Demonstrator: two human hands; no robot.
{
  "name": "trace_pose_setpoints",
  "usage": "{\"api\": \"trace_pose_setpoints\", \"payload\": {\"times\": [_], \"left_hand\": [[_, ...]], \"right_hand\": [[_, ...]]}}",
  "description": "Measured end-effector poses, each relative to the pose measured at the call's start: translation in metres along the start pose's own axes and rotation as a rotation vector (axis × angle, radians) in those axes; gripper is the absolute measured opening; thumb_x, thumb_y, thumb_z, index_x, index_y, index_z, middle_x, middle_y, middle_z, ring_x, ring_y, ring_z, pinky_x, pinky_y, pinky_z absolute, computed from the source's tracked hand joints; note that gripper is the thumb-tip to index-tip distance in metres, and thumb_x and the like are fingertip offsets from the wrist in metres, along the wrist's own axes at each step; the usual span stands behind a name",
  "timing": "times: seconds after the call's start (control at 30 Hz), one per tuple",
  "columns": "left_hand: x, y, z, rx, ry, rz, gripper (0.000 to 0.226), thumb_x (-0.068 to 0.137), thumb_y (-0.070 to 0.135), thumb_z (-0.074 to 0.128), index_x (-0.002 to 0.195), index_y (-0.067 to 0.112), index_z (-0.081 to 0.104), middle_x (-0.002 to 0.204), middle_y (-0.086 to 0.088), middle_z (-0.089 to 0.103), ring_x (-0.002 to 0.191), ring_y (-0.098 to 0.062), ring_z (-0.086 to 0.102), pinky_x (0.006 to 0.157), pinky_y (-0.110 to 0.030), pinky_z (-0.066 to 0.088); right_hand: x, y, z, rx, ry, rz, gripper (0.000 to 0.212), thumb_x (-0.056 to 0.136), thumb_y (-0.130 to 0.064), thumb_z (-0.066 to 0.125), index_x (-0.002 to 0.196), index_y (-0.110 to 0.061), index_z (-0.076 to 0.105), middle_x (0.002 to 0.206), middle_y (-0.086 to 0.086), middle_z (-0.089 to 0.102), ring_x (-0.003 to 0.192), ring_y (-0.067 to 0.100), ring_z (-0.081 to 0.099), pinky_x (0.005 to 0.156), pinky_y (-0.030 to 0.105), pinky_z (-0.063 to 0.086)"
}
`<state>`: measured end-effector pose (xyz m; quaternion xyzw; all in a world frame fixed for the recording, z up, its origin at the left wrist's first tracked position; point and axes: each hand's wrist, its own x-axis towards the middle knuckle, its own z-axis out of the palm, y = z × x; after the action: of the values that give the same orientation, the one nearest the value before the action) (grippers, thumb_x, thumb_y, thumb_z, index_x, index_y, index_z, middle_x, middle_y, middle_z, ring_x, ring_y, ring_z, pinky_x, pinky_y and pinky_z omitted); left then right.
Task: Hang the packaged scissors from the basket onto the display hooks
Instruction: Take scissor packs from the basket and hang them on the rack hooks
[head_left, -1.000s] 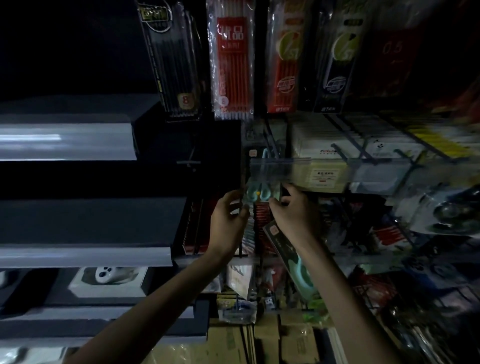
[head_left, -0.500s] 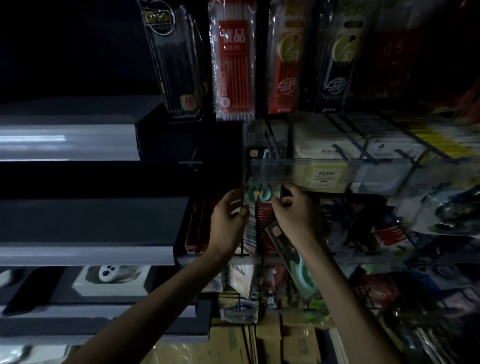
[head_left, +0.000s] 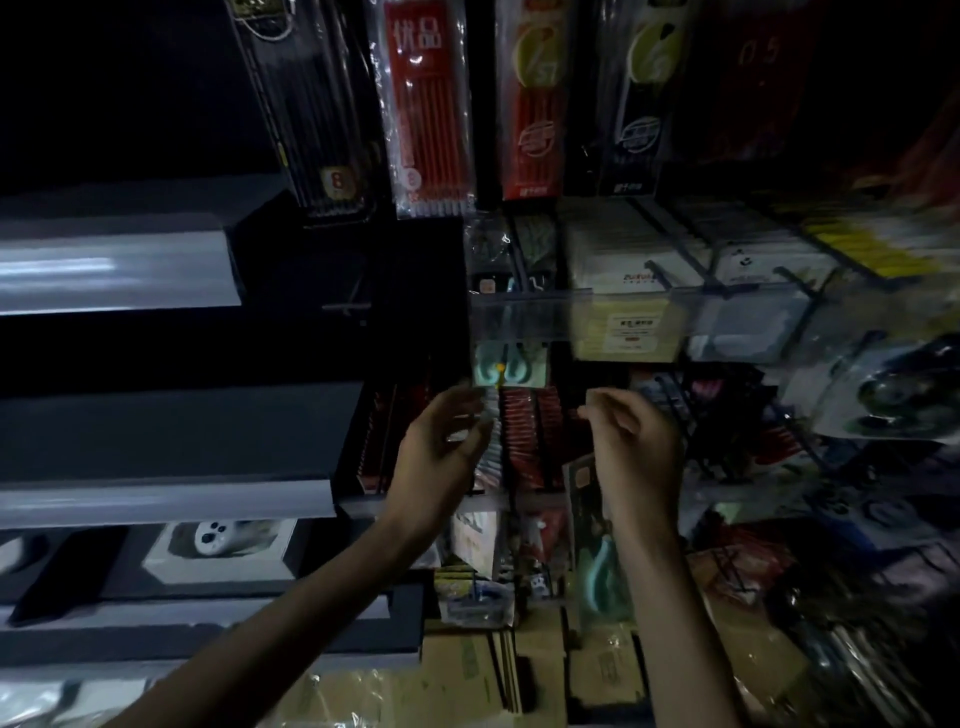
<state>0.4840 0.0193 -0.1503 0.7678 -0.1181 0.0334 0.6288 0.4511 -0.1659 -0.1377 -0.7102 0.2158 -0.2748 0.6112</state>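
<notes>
Our left hand (head_left: 447, 447) hovers with loose, empty fingers just below the scissors pack (head_left: 510, 368) on its hook. Our right hand (head_left: 636, 452), fingers curled, holds a second pack (head_left: 597, 551) against its palm.

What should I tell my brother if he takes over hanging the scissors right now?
Left hand: fingertips at the bottom edge of the hung scissors pack; too dark to tell if it pinches it.
Right hand: fingers curled, apart from that pack, to its right.
Done: that teal-handled pack hangs just below the clear price strip.
Second scissors pack: shows under the right wrist; held or hanging, cannot tell.
Basket: out of view.
Left: probably hang the second pack, then whatever remains in the basket.
</notes>
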Motion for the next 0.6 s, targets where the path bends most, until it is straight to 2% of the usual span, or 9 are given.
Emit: {"api": "trace_pose_setpoints", "payload": {"times": [0.03,0.07,0.17,0.27,0.37,0.47,0.53,0.6], "left_hand": [[-0.007,0.005,0.002,0.016,-0.036,-0.007,0.027,0.103,0.023,0.068,0.13,0.023,0.067,0.122,0.009,0.074,0.116,-0.009,0.069,0.096,-0.037,0.058],[-0.014,0.01,0.004,0.036,-0.08,-0.01,0.024,0.102,0.024,0.068,0.126,0.024,0.069,0.117,0.009,0.075,0.113,-0.009,0.07,0.091,-0.034,0.057],[-0.042,0.026,0.007,0.026,-0.225,-0.032,0.023,0.102,0.028,0.065,0.125,0.023,0.068,0.112,0.006,0.076,0.108,-0.011,0.071,0.087,-0.033,0.059],[-0.067,0.036,0.005,0.138,-0.367,-0.004,0.031,0.101,0.046,0.063,0.126,0.029,0.068,0.118,0.013,0.073,0.109,-0.006,0.069,0.09,-0.03,0.058],[-0.081,0.03,0.003,0.384,-0.448,0.115,0.042,0.097,0.06,0.063,0.133,0.038,0.063,0.124,0.02,0.067,0.109,-0.002,0.067,0.087,-0.033,0.058],[-0.087,0.023,0.004,0.746,-0.436,0.383,0.052,0.093,0.052,0.062,0.142,0.04,0.052,0.126,0.019,0.063,0.101,-0.007,0.068,0.076,-0.035,0.06],[-0.088,0.021,0.004,0.914,-0.426,0.557,0.059,0.088,0.04,0.065,0.145,0.034,0.053,0.123,0.013,0.066,0.093,-0.015,0.071,0.069,-0.031,0.06],[-0.086,0.021,0.002,0.927,-0.401,0.627,0.059,0.087,0.036,0.065,0.145,0.032,0.056,0.121,0.011,0.068,0.091,-0.014,0.071,0.067,-0.028,0.055]], "right_hand": [[-0.004,-0.001,-0.001,0.111,0.02,0.04,0.009,0.097,-0.024,0.066,0.093,-0.024,0.074,0.094,-0.001,0.078,0.086,0.01,0.072,0.066,0.018,0.051],[-0.007,-0.002,-0.002,0.213,0.045,0.069,0.012,0.097,-0.019,0.066,0.089,-0.022,0.075,0.089,0.0,0.078,0.08,0.01,0.071,0.067,0.018,0.05],[-0.021,-0.001,-0.006,0.437,0.133,0.156,0.014,0.092,-0.016,0.069,0.081,-0.021,0.076,0.076,-0.002,0.074,0.071,0.013,0.064,0.073,0.035,0.047],[-0.026,0.003,-0.011,0.567,0.211,0.263,0.015,0.088,-0.02,0.068,0.075,-0.024,0.075,0.067,-0.006,0.064,0.069,0.018,0.06,0.068,0.035,0.046],[-0.027,0.002,-0.017,0.802,0.178,0.432,0.016,0.09,-0.022,0.063,0.075,-0.024,0.067,0.064,-0.007,0.05,0.054,0.013,0.046,0.052,0.027,0.038],[-0.032,-0.001,-0.018,1.03,0.099,0.572,0.02,0.097,-0.021,0.05,0.078,-0.019,0.054,0.064,-0.004,0.042,0.047,0.012,0.032,0.042,0.021,0.027],[-0.034,-0.006,-0.015,1.103,0.06,0.589,0.021,0.1,-0.02,0.045,0.081,-0.015,0.052,0.064,-0.002,0.046,0.045,0.014,0.037,0.044,0.019,0.033],[-0.035,-0.007,-0.014,1.104,0.041,0.567,0.021,0.1,-0.02,0.047,0.085,-0.011,0.059,0.068,0.001,0.056,0.051,0.017,0.056,0.055,0.023,0.047]]}}
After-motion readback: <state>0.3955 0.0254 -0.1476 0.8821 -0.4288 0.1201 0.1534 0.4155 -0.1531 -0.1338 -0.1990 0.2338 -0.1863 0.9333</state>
